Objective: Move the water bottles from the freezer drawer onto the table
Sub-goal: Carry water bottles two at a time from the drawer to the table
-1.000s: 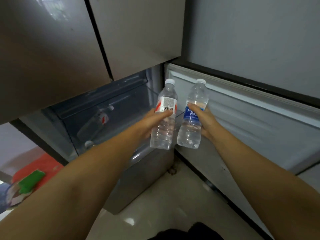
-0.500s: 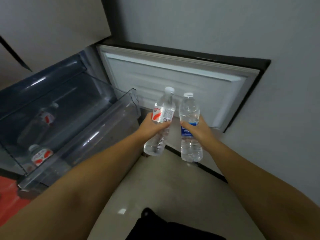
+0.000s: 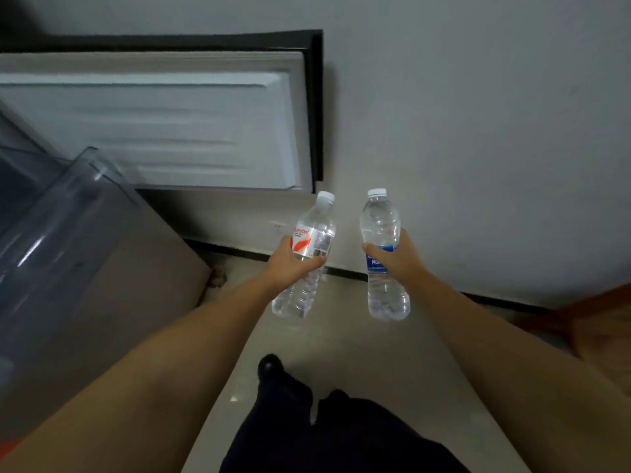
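Head view: freezer drawer (image 3: pixel 68 213) cut off.

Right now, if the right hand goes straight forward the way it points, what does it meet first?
Probably the grey wall just above the dark baseboard; nothing else shows ahead of the right hand and its blue-label bottle, though depth is unclear.

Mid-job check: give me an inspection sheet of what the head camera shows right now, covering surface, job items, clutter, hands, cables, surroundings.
Surface: no table in view; pale glossy floor below the hands.
Job's things: red-label bottle, tilted, and blue-label bottle, near upright; both capped, clear, held in the air and apart from each other.
Clutter: nothing seen on the floor.
Grippers: left hand wrapped round the red-label bottle; right hand wrapped round the blue-label bottle.
Cables: nothing seen.
Surroundings: freezer drawer pulled out at left, contents not visible; open white door liner behind; grey wall ahead; blurred reddish-brown edge at far right, unidentifiable.
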Demonstrator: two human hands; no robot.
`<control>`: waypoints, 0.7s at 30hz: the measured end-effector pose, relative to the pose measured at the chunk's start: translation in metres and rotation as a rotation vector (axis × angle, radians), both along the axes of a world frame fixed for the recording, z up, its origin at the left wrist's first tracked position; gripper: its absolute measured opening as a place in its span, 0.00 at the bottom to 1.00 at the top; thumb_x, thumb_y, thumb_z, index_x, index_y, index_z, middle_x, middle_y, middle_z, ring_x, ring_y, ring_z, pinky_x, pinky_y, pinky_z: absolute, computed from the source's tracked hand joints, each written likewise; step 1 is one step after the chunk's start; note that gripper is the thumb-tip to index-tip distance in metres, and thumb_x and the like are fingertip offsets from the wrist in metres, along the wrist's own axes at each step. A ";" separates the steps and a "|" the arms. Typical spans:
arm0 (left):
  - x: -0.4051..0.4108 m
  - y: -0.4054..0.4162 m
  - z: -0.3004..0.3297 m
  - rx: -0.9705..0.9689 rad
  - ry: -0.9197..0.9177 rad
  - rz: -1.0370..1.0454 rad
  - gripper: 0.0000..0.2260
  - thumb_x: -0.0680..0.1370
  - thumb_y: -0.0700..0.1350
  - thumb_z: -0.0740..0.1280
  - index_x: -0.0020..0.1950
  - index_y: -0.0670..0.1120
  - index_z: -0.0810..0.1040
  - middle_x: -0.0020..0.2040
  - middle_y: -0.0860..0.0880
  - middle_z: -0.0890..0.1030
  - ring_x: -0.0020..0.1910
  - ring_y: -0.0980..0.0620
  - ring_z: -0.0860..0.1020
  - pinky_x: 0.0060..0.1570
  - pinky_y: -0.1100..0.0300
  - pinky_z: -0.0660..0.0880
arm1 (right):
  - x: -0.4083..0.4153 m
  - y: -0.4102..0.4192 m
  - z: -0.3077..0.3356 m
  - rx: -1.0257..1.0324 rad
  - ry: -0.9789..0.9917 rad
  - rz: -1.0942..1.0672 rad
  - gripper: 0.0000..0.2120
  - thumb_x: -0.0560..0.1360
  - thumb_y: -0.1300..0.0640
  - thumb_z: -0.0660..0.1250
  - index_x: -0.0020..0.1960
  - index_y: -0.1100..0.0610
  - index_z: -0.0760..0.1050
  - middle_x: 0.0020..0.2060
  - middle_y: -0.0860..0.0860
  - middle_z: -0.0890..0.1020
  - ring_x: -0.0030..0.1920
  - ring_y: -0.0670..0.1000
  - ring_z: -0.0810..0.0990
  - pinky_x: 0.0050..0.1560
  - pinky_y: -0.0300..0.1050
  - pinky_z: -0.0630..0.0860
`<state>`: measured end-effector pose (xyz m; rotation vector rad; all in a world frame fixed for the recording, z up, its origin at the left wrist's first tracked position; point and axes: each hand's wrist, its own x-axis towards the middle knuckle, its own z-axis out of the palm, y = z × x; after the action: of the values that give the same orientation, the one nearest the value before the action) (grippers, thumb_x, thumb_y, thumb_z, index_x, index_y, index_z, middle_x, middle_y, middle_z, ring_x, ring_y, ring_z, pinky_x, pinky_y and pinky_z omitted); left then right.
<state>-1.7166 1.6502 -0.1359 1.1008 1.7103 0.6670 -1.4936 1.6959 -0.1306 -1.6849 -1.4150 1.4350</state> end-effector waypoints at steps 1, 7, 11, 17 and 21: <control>0.015 0.004 -0.002 -0.006 0.004 -0.026 0.27 0.68 0.53 0.76 0.62 0.47 0.71 0.53 0.47 0.81 0.47 0.51 0.82 0.41 0.60 0.79 | 0.013 -0.003 -0.003 -0.009 -0.001 -0.037 0.30 0.69 0.50 0.75 0.66 0.56 0.67 0.53 0.53 0.79 0.52 0.53 0.81 0.55 0.53 0.79; 0.096 0.035 -0.010 -0.049 0.099 -0.178 0.27 0.70 0.52 0.75 0.63 0.46 0.68 0.52 0.50 0.77 0.49 0.49 0.78 0.49 0.56 0.74 | 0.089 -0.018 -0.015 -0.071 0.017 -0.273 0.30 0.71 0.52 0.74 0.68 0.55 0.64 0.55 0.52 0.77 0.55 0.53 0.78 0.47 0.43 0.75; 0.136 0.058 -0.014 -0.047 0.117 -0.299 0.24 0.71 0.51 0.74 0.61 0.46 0.68 0.50 0.51 0.77 0.47 0.50 0.76 0.46 0.60 0.69 | 0.130 -0.030 -0.023 -0.076 -0.009 -0.412 0.29 0.71 0.52 0.73 0.68 0.55 0.65 0.54 0.50 0.77 0.54 0.51 0.78 0.45 0.42 0.74; 0.204 0.116 -0.019 -0.061 0.104 -0.546 0.23 0.71 0.51 0.74 0.60 0.48 0.67 0.50 0.51 0.77 0.49 0.49 0.77 0.48 0.57 0.73 | 0.183 -0.024 -0.028 -0.087 -0.040 -0.639 0.30 0.70 0.52 0.74 0.67 0.55 0.65 0.51 0.51 0.77 0.50 0.51 0.79 0.47 0.46 0.74; 0.260 0.162 -0.017 -0.064 0.126 -0.741 0.25 0.71 0.50 0.74 0.61 0.48 0.67 0.50 0.52 0.77 0.48 0.50 0.77 0.47 0.57 0.72 | 0.216 -0.013 -0.027 -0.084 -0.061 -0.784 0.30 0.71 0.52 0.74 0.68 0.54 0.64 0.52 0.51 0.77 0.51 0.51 0.79 0.51 0.48 0.76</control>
<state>-1.4566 1.8124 -0.1528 1.6207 1.2642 0.0739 -1.2772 1.6825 -0.1581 -2.0214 -0.5828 0.9961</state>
